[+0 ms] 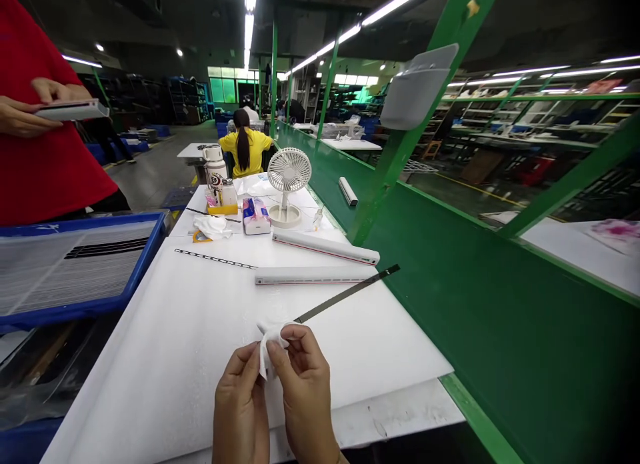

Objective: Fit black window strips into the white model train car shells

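In the head view, my left hand (241, 391) and my right hand (306, 377) are close together above the near part of the white table. Between them is a crumpled white tissue (271, 337), pinched by the fingers of both. A long dark flat strip (345, 296) runs from the tissue up to the right. Its near end is hidden at the tissue, and I cannot tell which fingers grip it. Beyond lie two long white housings (325, 247) with red lines along their sides, and a thin strip with a row of cutouts (215, 258).
A white fan (289, 174), a tissue pack (256, 217), a bottle (215, 171) and a crumpled cloth (213, 227) stand farther back. Left is a blue tray (163, 234) of strips, beside a person in red (45, 144). A green conveyor (450, 284) runs along the right.
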`<move>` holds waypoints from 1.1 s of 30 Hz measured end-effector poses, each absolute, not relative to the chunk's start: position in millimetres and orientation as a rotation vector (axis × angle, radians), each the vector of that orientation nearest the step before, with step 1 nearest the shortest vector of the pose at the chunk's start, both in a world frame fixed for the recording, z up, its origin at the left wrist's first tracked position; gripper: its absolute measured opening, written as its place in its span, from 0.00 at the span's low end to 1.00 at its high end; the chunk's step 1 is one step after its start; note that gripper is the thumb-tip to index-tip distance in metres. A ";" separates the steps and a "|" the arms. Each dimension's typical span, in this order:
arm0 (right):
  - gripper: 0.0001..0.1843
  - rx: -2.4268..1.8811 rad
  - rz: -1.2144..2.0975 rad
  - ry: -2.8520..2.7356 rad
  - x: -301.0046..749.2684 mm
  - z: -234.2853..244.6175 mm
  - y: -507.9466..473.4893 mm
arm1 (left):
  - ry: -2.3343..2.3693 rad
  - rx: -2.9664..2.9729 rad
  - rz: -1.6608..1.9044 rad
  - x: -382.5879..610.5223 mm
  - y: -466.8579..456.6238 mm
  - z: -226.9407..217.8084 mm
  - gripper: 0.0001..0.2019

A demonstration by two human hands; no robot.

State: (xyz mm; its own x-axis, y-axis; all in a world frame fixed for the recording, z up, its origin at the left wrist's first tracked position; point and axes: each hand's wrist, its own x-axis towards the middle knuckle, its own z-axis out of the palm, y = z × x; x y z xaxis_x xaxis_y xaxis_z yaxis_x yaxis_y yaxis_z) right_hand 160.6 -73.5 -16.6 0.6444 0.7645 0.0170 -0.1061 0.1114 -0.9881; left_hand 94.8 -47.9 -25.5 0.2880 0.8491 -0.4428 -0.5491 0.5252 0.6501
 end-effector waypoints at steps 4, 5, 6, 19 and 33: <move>0.11 -1.345 0.674 -0.632 159.8 -17.6 -72.5 | 0.898 0.488 0.990 92.1 -50.2 -29.0 0.13; 0.12 -1.351 0.673 -0.625 160.5 -17.4 -72.1 | 0.904 0.513 0.995 91.6 -50.5 -30.5 0.12; 0.13 -1.355 0.673 -0.613 161.8 -17.0 -71.4 | 0.908 0.537 1.004 91.0 -50.7 -32.1 0.12; 0.14 -1.734 0.450 -0.682 232.4 -1.8 -123.6 | 0.946 0.449 1.133 45.2 -37.8 -30.1 0.10; 0.10 -1.653 0.045 -1.612 124.4 -31.4 -64.3 | 1.023 0.505 0.935 32.8 -50.5 -41.4 0.09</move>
State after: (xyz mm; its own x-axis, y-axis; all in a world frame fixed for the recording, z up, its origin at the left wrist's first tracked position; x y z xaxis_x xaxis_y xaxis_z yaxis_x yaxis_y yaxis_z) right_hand 124.4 -64.3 -31.4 0.1839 0.8504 0.4930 0.8218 0.1422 -0.5517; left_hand 32.8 -50.5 -41.4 0.2017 0.8459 -0.4938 -0.4167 0.5303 0.7383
